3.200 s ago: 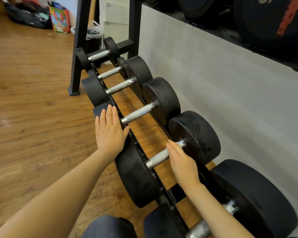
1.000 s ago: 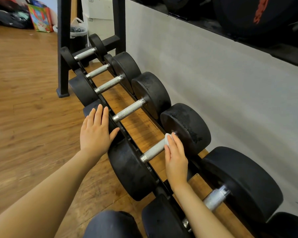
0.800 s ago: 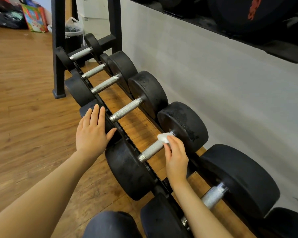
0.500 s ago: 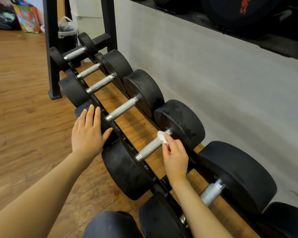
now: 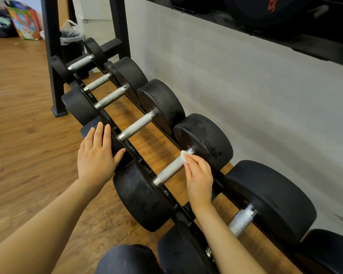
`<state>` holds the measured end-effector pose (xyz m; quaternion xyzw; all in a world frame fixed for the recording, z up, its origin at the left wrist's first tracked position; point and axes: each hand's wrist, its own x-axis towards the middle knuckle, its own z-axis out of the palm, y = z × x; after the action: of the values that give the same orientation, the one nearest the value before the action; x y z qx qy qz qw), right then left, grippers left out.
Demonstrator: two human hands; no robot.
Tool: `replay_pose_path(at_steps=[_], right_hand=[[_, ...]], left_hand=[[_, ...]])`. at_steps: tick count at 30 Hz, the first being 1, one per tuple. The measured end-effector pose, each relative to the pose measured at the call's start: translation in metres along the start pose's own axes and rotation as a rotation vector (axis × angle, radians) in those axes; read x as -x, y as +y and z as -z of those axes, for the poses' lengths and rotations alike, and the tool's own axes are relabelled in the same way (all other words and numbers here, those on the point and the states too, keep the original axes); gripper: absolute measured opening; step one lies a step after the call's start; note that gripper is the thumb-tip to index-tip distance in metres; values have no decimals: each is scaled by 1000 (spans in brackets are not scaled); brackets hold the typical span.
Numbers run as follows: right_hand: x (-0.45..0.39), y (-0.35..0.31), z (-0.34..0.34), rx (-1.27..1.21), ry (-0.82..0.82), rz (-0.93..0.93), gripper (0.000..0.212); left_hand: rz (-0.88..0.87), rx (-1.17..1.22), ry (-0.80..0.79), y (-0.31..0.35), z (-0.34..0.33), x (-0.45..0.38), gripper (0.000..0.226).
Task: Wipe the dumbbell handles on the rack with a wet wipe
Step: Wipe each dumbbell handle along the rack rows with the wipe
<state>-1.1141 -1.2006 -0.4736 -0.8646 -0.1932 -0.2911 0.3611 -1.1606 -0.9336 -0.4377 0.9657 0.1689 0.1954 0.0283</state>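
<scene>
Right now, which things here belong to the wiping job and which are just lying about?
Job: wet wipe in right hand; dumbbell handle; left hand resting on rack.
Lying about: trash bin; colourful bag.

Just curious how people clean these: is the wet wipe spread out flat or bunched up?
Bunched up. The wet wipe shows only as a small white wad pinched in the right hand against the dumbbell handle.

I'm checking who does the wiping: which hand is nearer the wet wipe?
Right. The right hand pinches the wet wipe against the dumbbell handle; the left hand rests flat on a dumbbell head, apart.
</scene>
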Motion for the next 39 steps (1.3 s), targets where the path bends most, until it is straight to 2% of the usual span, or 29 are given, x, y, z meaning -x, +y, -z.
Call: replay_pose_path(at_steps=[9, 23, 25, 28, 30, 33, 39], right_hand=[[-1, 1, 3, 39, -4, -34, 27], [3, -9, 2, -56, 33, -28, 30], [5, -6, -1, -85, 30, -64, 26], [8, 0, -8, -211, 23, -228, 21], [8, -1, -11, -211, 32, -249, 20], [7, -2, -9, -103, 46, -120, 23], [4, -7, 2, 6, -14, -79, 28]], left_hand=[[4, 24, 0, 1, 0, 0, 79], [52, 80, -68, 6, 10, 0, 80], [51, 75, -95, 3, 15, -2, 78], [45, 65, -96, 0, 22, -6, 68], [25, 62, -60, -2, 26, -8, 60], [-54, 110, -4, 2, 25, -10, 54], [-278, 250, -42, 33, 13, -16, 51]])
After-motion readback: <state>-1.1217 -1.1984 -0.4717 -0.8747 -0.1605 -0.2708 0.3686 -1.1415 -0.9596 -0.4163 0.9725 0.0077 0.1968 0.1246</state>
